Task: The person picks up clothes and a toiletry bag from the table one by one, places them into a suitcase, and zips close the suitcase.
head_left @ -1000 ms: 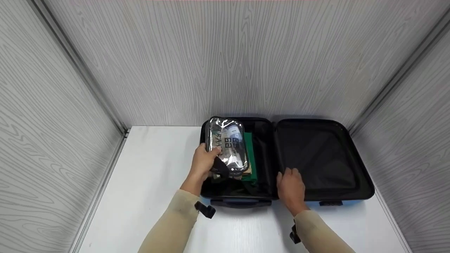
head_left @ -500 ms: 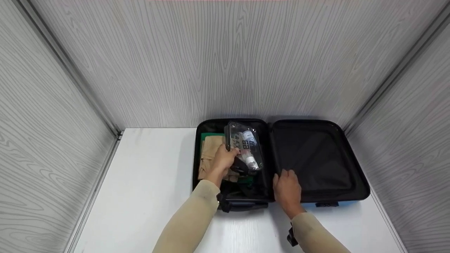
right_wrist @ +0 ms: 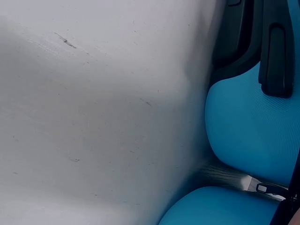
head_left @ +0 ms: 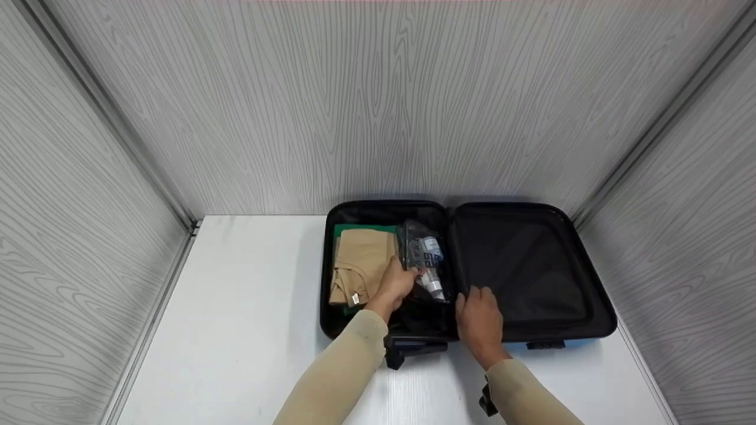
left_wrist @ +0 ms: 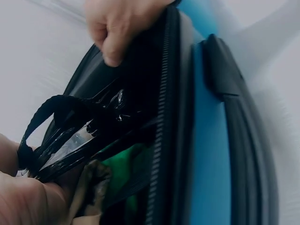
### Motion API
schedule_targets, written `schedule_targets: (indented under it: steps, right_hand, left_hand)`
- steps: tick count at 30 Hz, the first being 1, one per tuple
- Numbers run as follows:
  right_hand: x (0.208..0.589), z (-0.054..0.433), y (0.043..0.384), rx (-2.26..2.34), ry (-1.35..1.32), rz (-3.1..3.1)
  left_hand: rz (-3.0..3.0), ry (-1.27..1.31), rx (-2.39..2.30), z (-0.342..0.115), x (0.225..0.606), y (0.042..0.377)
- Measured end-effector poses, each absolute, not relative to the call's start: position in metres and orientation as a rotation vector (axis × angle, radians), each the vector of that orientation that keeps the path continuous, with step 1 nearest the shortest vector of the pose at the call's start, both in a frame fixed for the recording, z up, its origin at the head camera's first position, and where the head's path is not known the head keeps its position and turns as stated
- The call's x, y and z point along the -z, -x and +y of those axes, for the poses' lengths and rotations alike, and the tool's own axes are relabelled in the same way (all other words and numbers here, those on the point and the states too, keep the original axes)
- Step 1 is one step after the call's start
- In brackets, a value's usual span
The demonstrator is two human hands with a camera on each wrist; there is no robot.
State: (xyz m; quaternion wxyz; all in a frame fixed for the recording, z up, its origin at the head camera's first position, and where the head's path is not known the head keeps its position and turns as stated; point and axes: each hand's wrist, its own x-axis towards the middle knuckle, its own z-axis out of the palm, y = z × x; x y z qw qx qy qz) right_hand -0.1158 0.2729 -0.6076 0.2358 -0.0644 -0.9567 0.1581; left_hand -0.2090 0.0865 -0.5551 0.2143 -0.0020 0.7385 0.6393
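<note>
My left hand (head_left: 397,280) grips the near-left edge of a clear toiletry bag (head_left: 430,260) with black trim, lettering and bottles inside. The bag lies in the left half of an open suitcase (head_left: 323,277), to the right of folded beige clothing (head_left: 363,254) on a green item (head_left: 348,226). In the left wrist view, a black strap loop (left_wrist: 42,110) rises from the bag beside my left thumb. My right hand (head_left: 481,319) holds the suitcase near its middle hinge, fingers curled over the rim. Only a sliver of that hand shows in the right wrist view.
The suitcase's right half (head_left: 525,265) lies flat with a black lining. Its blue shell (right_wrist: 253,117) and black handle (right_wrist: 277,56) face the near side. A white tabletop (head_left: 248,307) extends left, and grey wood-grain walls (head_left: 378,106) enclose it.
My left hand has moved right and lowered the toiletry bag from over the clothing to the space beside it. The beige clothing is now uncovered. My right hand stays on the rim.
</note>
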Motion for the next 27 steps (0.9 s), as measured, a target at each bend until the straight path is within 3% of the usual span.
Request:
schedule_targets:
  steps: [10, 21, 27]
  right_hand:
    - [0.609, 0.27, 0.116, -0.437, 0.144, -2.584]
    - [0.607, 0.271, 0.115, -0.445, 0.166, -2.611]
    - [0.609, 0.271, 0.115, -0.453, 0.186, -2.612]
  left_hand:
    - [2.258, -0.079, -1.567, 0.094, 0.558, 0.201]
    - [3.0, -0.663, -0.705, 0.086, 0.554, 0.184]
    - [2.996, -0.71, -0.351, 0.076, 0.556, 0.178]
